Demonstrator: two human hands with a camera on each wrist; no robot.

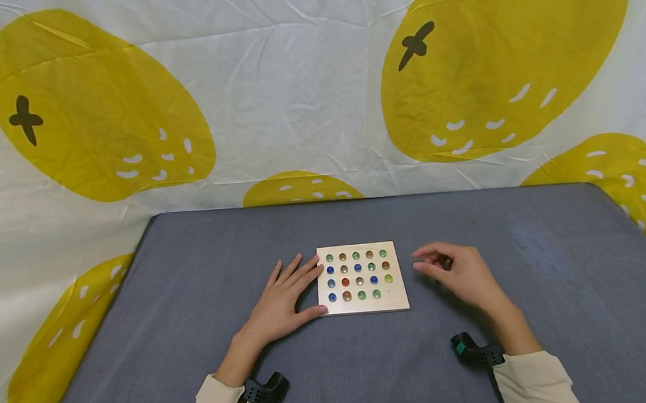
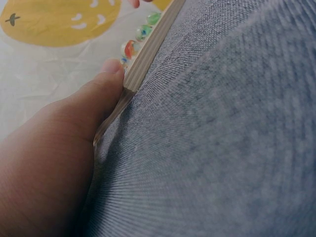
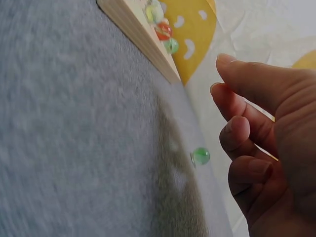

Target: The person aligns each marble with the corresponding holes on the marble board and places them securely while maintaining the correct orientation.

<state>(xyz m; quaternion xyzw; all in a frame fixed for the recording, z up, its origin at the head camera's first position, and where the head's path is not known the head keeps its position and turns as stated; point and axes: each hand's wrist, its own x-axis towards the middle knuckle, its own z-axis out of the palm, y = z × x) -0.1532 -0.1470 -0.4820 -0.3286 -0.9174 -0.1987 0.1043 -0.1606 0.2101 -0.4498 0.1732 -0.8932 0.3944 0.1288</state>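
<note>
A light wooden board [image 1: 369, 312] lies on the table, with rows of coloured glass marbles in its hollows. The hollow at the front right corner [image 1: 390, 293] holds no marble. My left hand [image 1: 280, 306] rests at the board's left side, fingers spread, fingertips and thumb touching its edge. To the right of the board, my right hand [image 1: 465, 272] hovers with fingers bent and thumb apart from the index finger, nothing between them. In the right wrist view a green marble [image 3: 201, 156] sits on the cloth beside the curled fingers; the hand hides it in the head view.
Grey cloth [image 1: 203, 268] covers the table. Behind it hangs a white curtain [image 1: 292, 102] with large yellow fruit prints. Black wrist cameras are strapped to the left wrist [image 1: 266, 389] and the right wrist [image 1: 477, 350].
</note>
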